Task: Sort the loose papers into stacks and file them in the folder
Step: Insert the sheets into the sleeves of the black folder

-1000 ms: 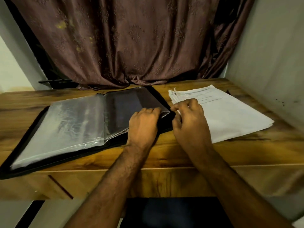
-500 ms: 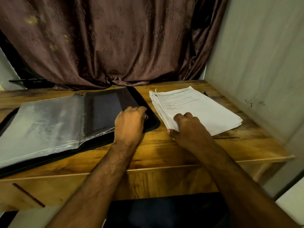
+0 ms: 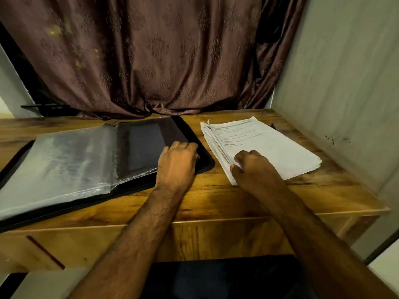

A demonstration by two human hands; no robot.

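Wooden desk (image 3: pixel 216 203) stands against a brown patterned curtain (image 3: pixel 151 61), with a pale wall (image 3: pixel 345 83) on the right. A black folder (image 3: pixel 203 156) lies open on the desk's left side, its clear plastic sleeves (image 3: pixel 71 160) fanned over the left half. The person's left hand (image 3: pixel 176 162) rests on the folder's right page, fingers curled over the near corner of a sleeve, seeming to pinch its edge. Just right of the folder, apart from it, sits a stack of white printed papers (image 3: pixel 276 147), its edges uneven. The right hand (image 3: pixel 252 167) lies on the stack's near left corner, fingers bent on top and thumb against the side edge, gripping the sheets there. Both forearms reach in from below.
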